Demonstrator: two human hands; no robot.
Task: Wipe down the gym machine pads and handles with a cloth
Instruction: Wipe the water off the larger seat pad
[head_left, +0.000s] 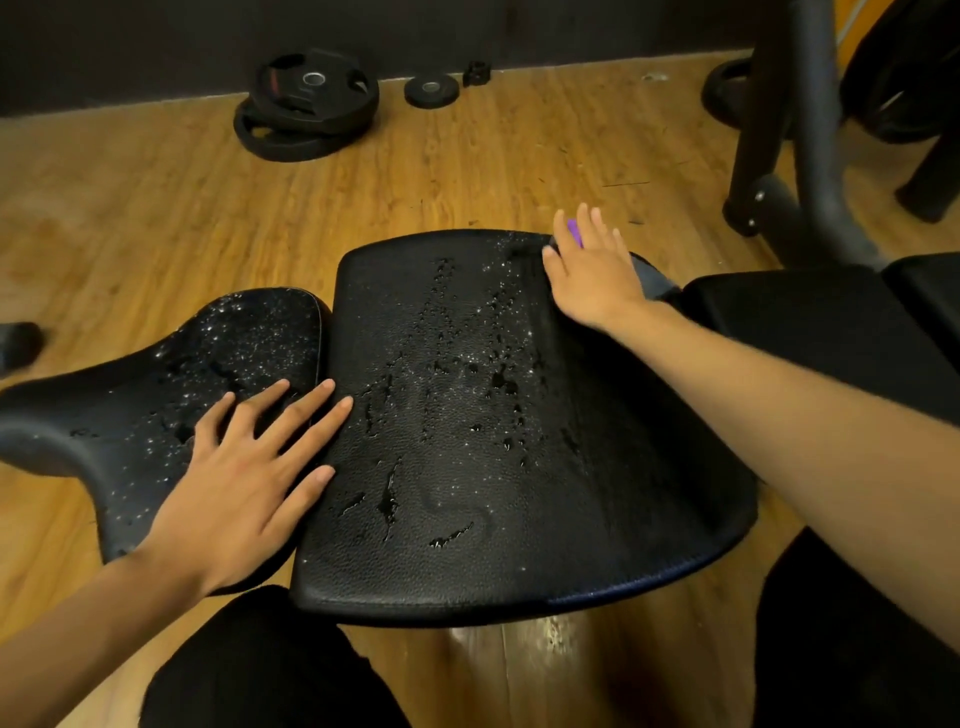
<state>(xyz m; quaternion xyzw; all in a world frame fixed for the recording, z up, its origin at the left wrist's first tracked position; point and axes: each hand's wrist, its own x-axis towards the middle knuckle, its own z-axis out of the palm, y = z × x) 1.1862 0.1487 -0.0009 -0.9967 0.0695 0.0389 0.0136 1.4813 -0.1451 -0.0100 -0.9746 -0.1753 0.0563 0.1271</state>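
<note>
A large black pad (467, 467) fills the middle of the view, speckled with droplets and wet streaks. A smaller curved black pad (171, 384) lies just left of it, also wet. My left hand (249, 467) rests flat with spread fingers across the gap between the two pads. My right hand (592, 270) presses flat at the large pad's far right corner, on a grey cloth (652, 278) that shows beside the wrist. A small purple bit (574, 233) shows between its fingers; what it is cannot be told.
Wooden floor (156, 208) surrounds the pads. Black weight plates (309, 104) lie stacked by the back wall, with a small plate (431, 91) beside them. A dark machine frame (789, 135) stands at the back right. Another black pad (810, 322) sits at right. My dark-clothed knees (270, 670) are below.
</note>
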